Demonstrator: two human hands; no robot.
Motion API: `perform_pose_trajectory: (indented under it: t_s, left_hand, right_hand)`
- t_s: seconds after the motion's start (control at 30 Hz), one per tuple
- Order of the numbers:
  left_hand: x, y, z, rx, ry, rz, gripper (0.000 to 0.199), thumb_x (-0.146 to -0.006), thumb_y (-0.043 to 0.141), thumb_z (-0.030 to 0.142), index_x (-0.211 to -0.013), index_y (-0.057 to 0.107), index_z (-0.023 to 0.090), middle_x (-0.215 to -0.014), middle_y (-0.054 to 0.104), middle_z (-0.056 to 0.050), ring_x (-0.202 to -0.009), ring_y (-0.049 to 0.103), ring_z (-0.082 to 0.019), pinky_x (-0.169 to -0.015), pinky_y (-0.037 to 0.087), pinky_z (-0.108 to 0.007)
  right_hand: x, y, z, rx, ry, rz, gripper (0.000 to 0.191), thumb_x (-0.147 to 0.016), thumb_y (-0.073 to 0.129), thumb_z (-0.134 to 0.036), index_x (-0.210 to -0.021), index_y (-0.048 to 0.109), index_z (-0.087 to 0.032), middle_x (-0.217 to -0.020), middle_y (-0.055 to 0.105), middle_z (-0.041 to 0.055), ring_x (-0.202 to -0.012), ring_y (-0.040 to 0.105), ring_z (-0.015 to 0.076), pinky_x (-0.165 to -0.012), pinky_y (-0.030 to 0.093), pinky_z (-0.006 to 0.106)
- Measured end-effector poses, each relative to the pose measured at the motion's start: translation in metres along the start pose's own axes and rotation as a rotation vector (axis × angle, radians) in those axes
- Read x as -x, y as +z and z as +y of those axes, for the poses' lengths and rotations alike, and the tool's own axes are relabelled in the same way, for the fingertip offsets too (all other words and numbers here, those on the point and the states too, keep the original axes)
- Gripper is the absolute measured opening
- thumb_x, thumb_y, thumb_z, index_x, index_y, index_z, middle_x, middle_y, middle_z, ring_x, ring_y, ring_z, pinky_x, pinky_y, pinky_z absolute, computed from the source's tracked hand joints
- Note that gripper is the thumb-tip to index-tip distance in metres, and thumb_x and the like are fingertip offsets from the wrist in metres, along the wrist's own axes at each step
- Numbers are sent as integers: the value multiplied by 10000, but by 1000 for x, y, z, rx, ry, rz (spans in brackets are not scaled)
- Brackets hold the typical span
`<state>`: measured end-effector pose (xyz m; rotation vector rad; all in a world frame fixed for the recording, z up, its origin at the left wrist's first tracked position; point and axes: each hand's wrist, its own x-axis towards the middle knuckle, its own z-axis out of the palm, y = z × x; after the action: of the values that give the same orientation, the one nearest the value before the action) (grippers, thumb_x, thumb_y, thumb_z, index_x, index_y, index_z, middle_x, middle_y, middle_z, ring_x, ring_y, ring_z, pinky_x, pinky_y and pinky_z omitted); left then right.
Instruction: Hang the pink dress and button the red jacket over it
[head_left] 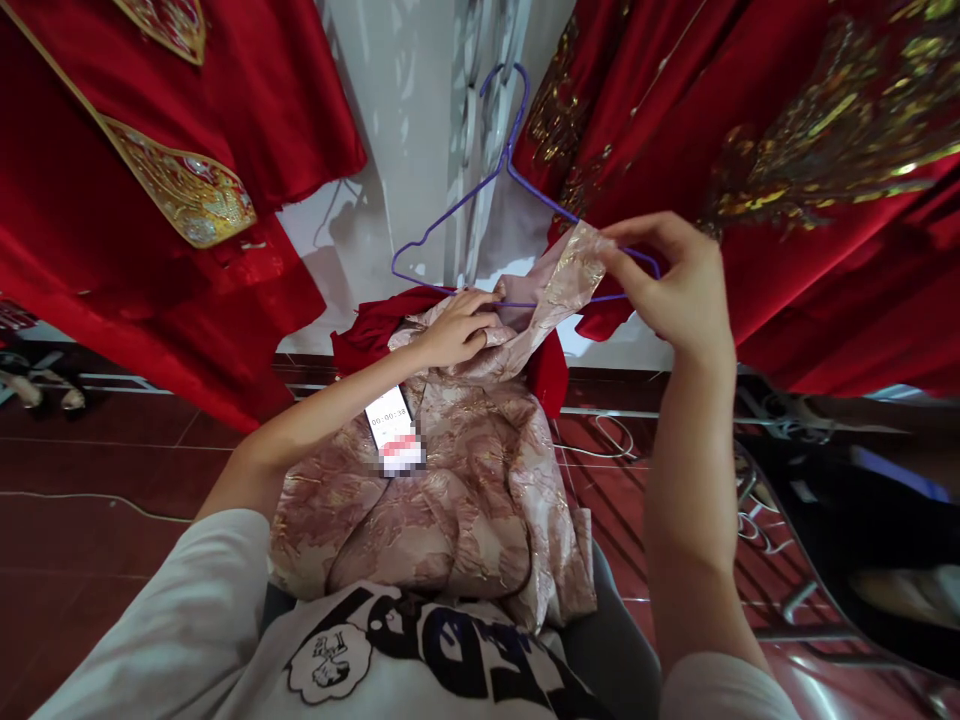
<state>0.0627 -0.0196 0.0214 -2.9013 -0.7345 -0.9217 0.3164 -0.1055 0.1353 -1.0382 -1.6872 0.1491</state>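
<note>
A pink brocade garment [465, 470] with gold threads lies spread over my lap. At its upper end sits a purple hanger [450, 215], hook upward, its bottom bar partly covered by the cloth. My right hand [667, 285] pinches a raised strip of the garment at the hanger's right shoulder. Against the folded cloth near the middle of the hanger's lower bar rests my left hand [465, 325], fingers bent; what they grip is partly hidden. A phone [391, 425] with a lit timer screen lies on the garment below my left forearm.
Red cloth with gold decoration hangs at left [292, 110] and right [810, 220]. More red fabric [551, 380] lies under the garment. White cables [611, 435] run on the red tiled floor [150, 540]. A black seat [847, 530] with metal legs stands at right.
</note>
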Motion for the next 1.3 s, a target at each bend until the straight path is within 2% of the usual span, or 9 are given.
perform_pose_trajectory:
  t_s: [0.07,0.17,0.33,0.53,0.67,0.8,0.93,1.17,1.3]
  left_hand:
    - [-3,3,-1,18,-6,11,241,-904,514,78,-1018,660,232,-1465,561,-83,-1387,527,-285,-1215,368,-635]
    - [-7,5,1,38,-16,35,252,-909,492,73,-1029,649,229,-1433,579,-88,-1359,544,-281,-1186,418,-594]
    - [1,-10,-9,34,-99,77,365,-904,417,25,-1126,619,232,-1370,595,-99,-1328,555,-234,-1143,472,-476]
    - [46,-50,-88,-149,-616,405,347,-919,453,48,-1167,605,237,-1309,561,-117,-1319,543,-277,-1136,461,-469]
    - [77,-67,-142,-102,-868,608,249,-913,447,33,-1032,592,196,-1144,599,-126,-1169,609,-273,-1088,485,-454]
    - [92,-66,-169,-31,-923,570,158,-923,493,81,-838,536,208,-943,600,-79,-1058,624,-255,-1052,499,-446]
    - [96,-61,-177,-17,-918,516,221,-934,566,141,-743,477,211,-862,573,-63,-1040,635,-261,-1037,497,-412]
    - [112,-68,-160,-155,-845,375,200,-886,557,77,-740,498,199,-949,600,-89,-1070,645,-295,-1034,464,-418]
    - [115,-77,-149,-250,-771,314,115,-883,591,126,-799,557,197,-966,625,-90,-1108,636,-323,-1081,423,-453]
  right_hand:
    - [0,1,9,70,-48,49,331,-856,704,-252,-1184,665,-224,-1172,719,74,-1123,669,207,-1088,492,406]
    - [-12,16,29,91,35,21,510,-837,742,-254,-1312,557,-264,-1212,686,71,-1211,636,252,-1133,456,481]
    - [-24,45,60,72,150,27,291,-937,655,-498,-1124,592,-283,-1179,678,62,-1301,572,318,-1105,431,536]
    - [-20,44,66,116,163,69,229,-968,597,-567,-996,602,-340,-1156,714,26,-1207,595,289,-1140,351,526]
    - [-23,41,67,110,142,77,228,-972,583,-551,-994,613,-326,-1110,732,32,-1117,625,290,-1113,360,534]
    - [-23,41,65,107,152,48,227,-965,577,-586,-997,602,-363,-1137,742,17,-1152,619,265,-1124,371,484]
    - [-22,41,62,246,135,32,285,-1002,439,-579,-1049,596,-347,-1187,733,72,-1177,640,324,-1100,400,559]
    - [-24,43,68,362,91,51,371,-1016,354,-564,-1111,602,-305,-1176,744,97,-1150,673,348,-1044,456,587]
    - [-24,42,66,298,125,-15,372,-1013,338,-599,-1152,602,-375,-1199,742,72,-1222,625,353,-1069,406,562]
